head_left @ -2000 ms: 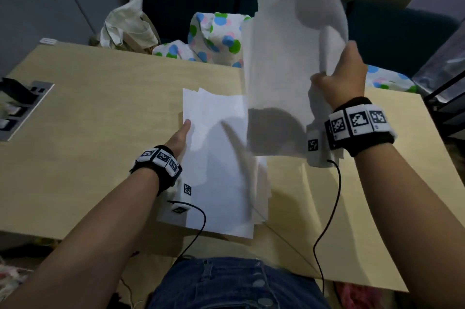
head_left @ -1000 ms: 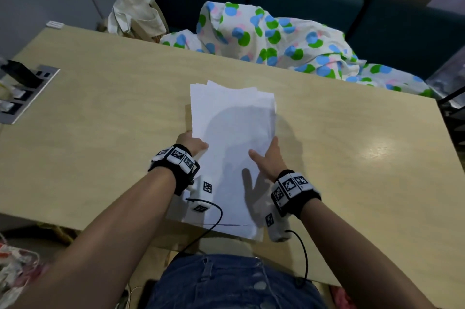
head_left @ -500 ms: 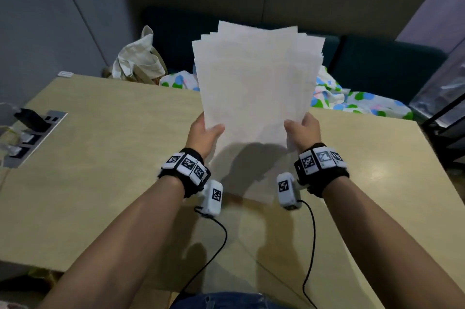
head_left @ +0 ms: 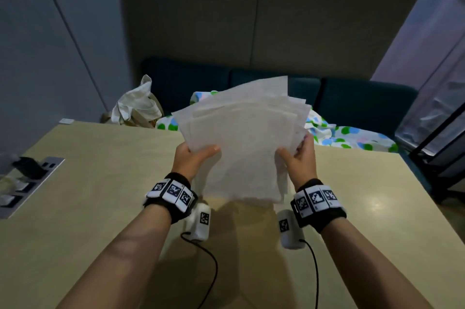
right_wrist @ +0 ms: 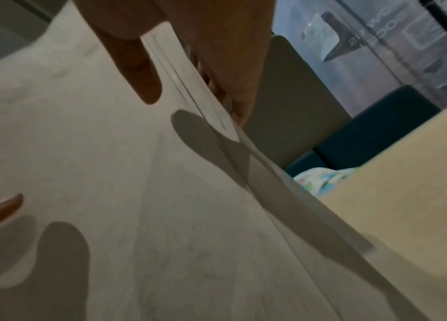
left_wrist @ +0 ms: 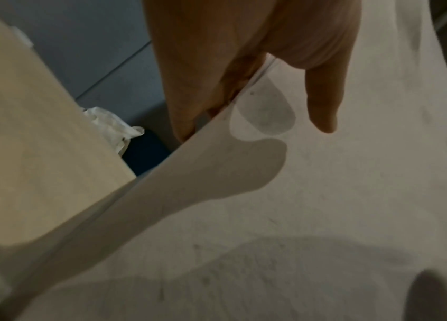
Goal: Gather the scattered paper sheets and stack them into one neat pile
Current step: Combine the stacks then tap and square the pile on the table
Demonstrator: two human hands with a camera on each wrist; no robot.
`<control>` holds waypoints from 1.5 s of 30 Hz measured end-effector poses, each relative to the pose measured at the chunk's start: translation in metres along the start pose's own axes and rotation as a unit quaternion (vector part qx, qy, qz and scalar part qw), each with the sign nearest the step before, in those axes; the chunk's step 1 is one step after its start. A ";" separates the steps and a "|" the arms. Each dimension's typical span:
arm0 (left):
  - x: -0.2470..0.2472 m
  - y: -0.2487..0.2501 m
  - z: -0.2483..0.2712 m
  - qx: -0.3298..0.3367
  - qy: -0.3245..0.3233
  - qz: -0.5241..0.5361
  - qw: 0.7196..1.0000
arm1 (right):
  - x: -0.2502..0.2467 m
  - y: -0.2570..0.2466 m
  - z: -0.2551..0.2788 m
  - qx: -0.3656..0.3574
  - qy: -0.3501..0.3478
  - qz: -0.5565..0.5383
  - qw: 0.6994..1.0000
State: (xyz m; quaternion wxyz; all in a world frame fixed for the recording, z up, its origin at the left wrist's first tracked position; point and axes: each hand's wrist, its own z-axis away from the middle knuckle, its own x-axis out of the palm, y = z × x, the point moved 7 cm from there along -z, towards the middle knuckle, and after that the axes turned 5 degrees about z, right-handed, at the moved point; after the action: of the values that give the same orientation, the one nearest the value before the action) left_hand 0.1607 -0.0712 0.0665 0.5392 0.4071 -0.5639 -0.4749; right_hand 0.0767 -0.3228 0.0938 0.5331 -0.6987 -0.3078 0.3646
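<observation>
A bundle of white paper sheets point(head_left: 244, 147) is held up above the wooden table point(head_left: 100, 183), tilted to the right, with its top corners fanned out unevenly. My left hand point(head_left: 193, 160) pinches the bundle's left edge, thumb on the near face. My right hand point(head_left: 299, 160) pinches the right edge the same way. In the left wrist view the paper sheets point(left_wrist: 285, 217) fill the frame, with my thumb point(left_wrist: 324, 97) on them. The right wrist view shows the paper sheets point(right_wrist: 107, 173) with their separate edges under my thumb point(right_wrist: 140, 71).
A dotted cloth point(head_left: 347, 137) and a cream bag point(head_left: 136, 105) lie on the dark sofa point(head_left: 352, 97) behind the table. A socket panel point(head_left: 27, 183) with plugs sits at the table's left edge. A black rack point(head_left: 437, 132) stands at the right.
The sheets lay flat on the table under both hands; then both hands lifted them upright, and now the bundle has tilted to the right and dropped a little.
</observation>
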 end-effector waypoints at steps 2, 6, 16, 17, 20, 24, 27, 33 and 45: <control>0.003 0.006 -0.005 0.002 -0.013 -0.005 1.000 | -0.006 -0.029 -0.004 -0.058 0.040 0.018 0.997; 0.003 0.009 -0.012 -0.005 -0.022 0.006 1.000 | -0.006 -0.106 -0.002 -0.241 0.075 0.147 0.956; -0.002 -0.001 -0.011 -0.032 -0.038 0.016 0.999 | 0.023 -0.136 0.016 -0.335 0.060 0.445 0.829; -0.001 -0.001 -0.010 -0.034 -0.042 0.019 0.998 | 0.020 -0.134 0.016 -0.323 0.082 0.456 0.825; 0.003 0.001 -0.006 -0.032 -0.061 0.028 0.997 | 0.019 -0.135 0.019 -0.278 0.110 0.546 0.782; 0.005 0.002 -0.005 -0.034 -0.068 0.029 0.997 | 0.042 -0.149 0.029 -0.338 0.045 0.594 0.729; 0.006 0.002 -0.004 -0.033 -0.088 0.025 0.995 | 0.072 -0.143 0.029 -0.351 -0.087 0.638 0.680; 0.009 0.007 0.004 -0.031 -0.105 0.050 0.993 | 0.094 -0.139 0.022 -0.321 -0.179 0.637 0.677; -0.060 -0.049 0.009 -0.219 -0.147 -0.213 0.941 | 0.017 -0.121 -0.045 -0.132 -0.185 0.478 0.848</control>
State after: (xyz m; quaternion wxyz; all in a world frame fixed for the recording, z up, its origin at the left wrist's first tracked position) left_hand 0.1541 -0.0229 0.0055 0.4118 0.3154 -0.4192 -0.7452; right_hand 0.1188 -0.3029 0.2151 0.1286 -0.7429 -0.0739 0.6528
